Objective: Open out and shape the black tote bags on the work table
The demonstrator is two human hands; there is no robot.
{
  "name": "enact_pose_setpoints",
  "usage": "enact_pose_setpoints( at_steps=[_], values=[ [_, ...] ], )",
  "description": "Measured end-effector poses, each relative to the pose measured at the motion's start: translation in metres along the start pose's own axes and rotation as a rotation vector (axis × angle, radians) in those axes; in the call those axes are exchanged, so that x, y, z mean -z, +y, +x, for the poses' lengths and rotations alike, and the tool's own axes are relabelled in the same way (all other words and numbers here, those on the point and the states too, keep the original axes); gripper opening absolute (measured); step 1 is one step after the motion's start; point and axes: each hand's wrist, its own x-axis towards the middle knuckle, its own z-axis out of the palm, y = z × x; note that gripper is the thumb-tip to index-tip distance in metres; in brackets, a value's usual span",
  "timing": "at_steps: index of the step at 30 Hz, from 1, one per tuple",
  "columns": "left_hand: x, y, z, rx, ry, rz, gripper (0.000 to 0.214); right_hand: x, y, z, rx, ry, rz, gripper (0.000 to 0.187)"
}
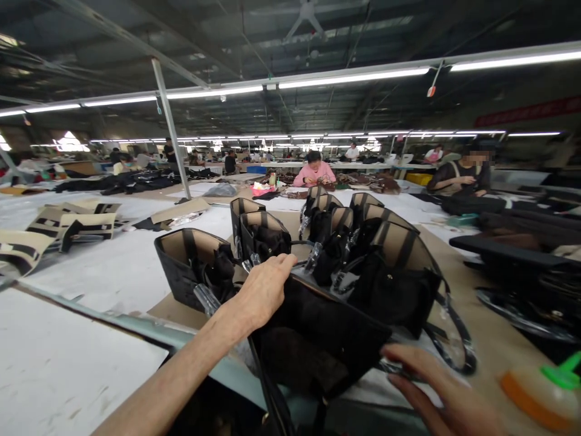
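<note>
A black tote bag [318, 339] stands at the near edge of the table, directly in front of me. My left hand [265, 287] is closed over its upper rim at the left, fingers bent over the edge. Low by the bag's right corner is my right hand [436, 384], slightly blurred, with thumb and fingers around a shiny plastic-wrapped strap [391, 366]. A dark strap [272, 387] hangs from the bag below the table edge. Just behind stand several similar bags, among them an upright one with a tan lining [394, 290] and another at the left [181, 266].
A bottle with a green nozzle and orange contents [540, 387] is at the lower right. Dark pieces [535, 260] are piled on the right. Beige-and-black panels [77, 224] lie left, near a metal post [170, 127]. Co-workers sit farther back, one in pink [314, 172].
</note>
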Motion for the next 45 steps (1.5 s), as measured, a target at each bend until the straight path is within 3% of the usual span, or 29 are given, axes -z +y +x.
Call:
enact_pose_setpoints(
  at_steps=[2,3,7,10,16,24,31,37,43,45],
  values=[
    [0.006,0.005,-0.002,-0.12,0.042,-0.069,0.042,0.006,0.0,0.016,0.08,0.209,-0.134,0.043],
    [0.009,0.008,-0.004,-0.169,0.053,-0.099,0.043,0.006,0.001,0.023,0.077,0.239,-0.163,0.045],
    [0.015,0.017,-0.009,-0.31,-0.009,-0.155,0.041,-0.008,0.002,0.037,-0.084,0.098,-0.108,0.033],
    [0.016,0.021,-0.005,-0.35,-0.063,-0.138,0.039,-0.014,-0.001,0.041,-0.107,0.042,-0.072,0.028],
    [0.004,0.02,0.012,-0.359,-0.124,-0.096,0.024,-0.006,-0.008,0.049,-0.128,-0.042,-0.064,0.025],
    [-0.004,0.019,0.019,-0.23,-0.162,-0.033,0.007,0.002,-0.014,0.067,-0.193,-0.104,0.085,0.016],
    [0.0,0.025,0.017,-0.236,-0.158,0.032,0.009,-0.001,-0.01,0.072,-0.155,-0.094,0.124,0.014],
    [-0.005,0.029,0.019,-0.159,-0.14,0.216,0.018,-0.006,-0.006,0.07,-0.168,-0.087,0.127,0.016],
    [-0.003,0.021,0.014,-0.234,-0.136,-0.006,0.007,-0.007,-0.001,0.073,-0.167,-0.074,0.193,0.017],
    [-0.002,0.018,0.012,-0.211,-0.131,-0.11,0.013,-0.006,0.0,0.075,-0.133,-0.075,0.224,0.016]
  ],
)
